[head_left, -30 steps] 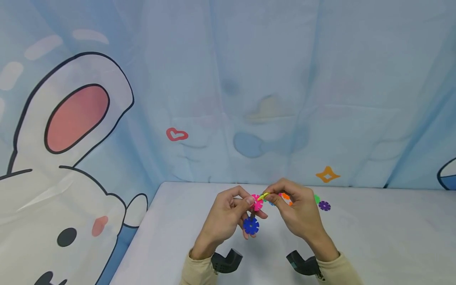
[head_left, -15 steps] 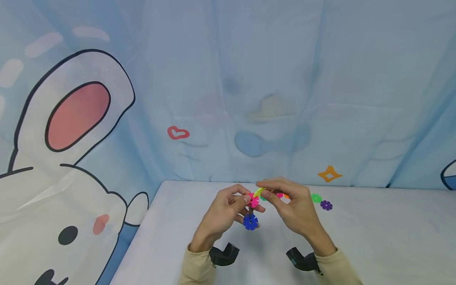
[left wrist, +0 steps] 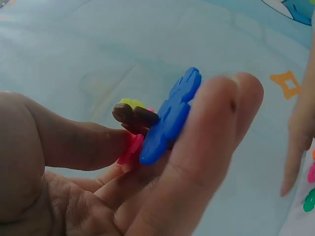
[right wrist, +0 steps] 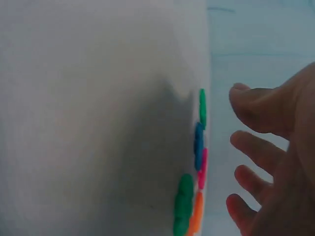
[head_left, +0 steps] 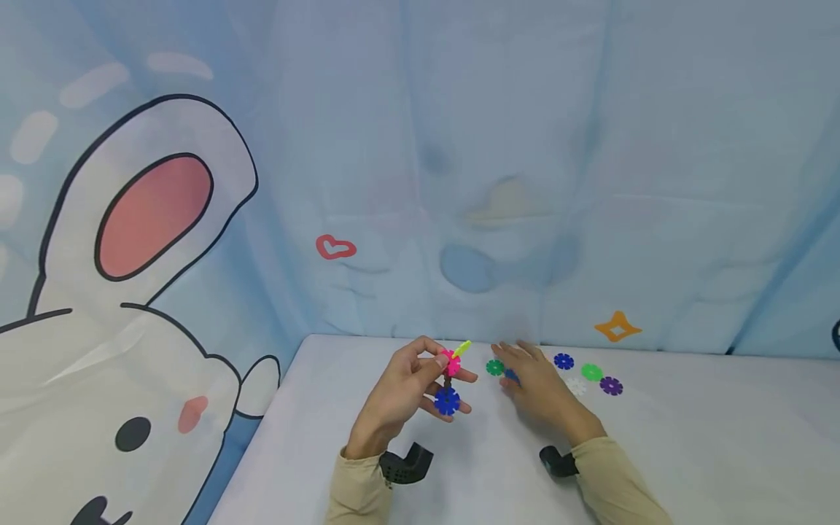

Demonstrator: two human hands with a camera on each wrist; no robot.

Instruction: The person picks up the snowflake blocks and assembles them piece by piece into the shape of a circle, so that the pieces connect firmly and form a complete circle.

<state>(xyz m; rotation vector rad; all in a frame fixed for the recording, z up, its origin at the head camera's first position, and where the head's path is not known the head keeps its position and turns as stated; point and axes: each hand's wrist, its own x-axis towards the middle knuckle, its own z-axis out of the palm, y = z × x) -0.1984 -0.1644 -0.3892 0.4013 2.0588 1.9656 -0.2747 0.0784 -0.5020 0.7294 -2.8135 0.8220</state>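
Between thumb and index finger, my left hand [head_left: 403, 383] pinches a joined piece made of toothed plastic snowflake discs. Its pink disc [head_left: 451, 363] is at the grip, and a yellow disc [head_left: 463, 348] sticks up from it. Lower down, a brown disc [left wrist: 135, 115] links to a dark blue disc [head_left: 448, 402], beside the outstretched other fingers. My right hand [head_left: 541, 386] is held over loose discs at the back of the table, fingers spread and holding nothing. By its fingertips lies a green disc [head_left: 495, 367]; a blue disc [head_left: 512, 375] is partly hidden under the hand.
Right of the right hand lie another blue disc [head_left: 564, 361], a white disc [head_left: 577, 386], a light green disc [head_left: 592, 372] and a purple disc [head_left: 611, 385]. Pink [right wrist: 203, 168] and orange discs [right wrist: 198, 211] show in the right wrist view. A printed curtain [head_left: 512, 292] hangs behind the white table [head_left: 722, 437].
My right hand has let go of the yellow disc, which stays on the pink one, and has moved right and down to the loose discs. The left hand has shifted slightly left with the joined piece.
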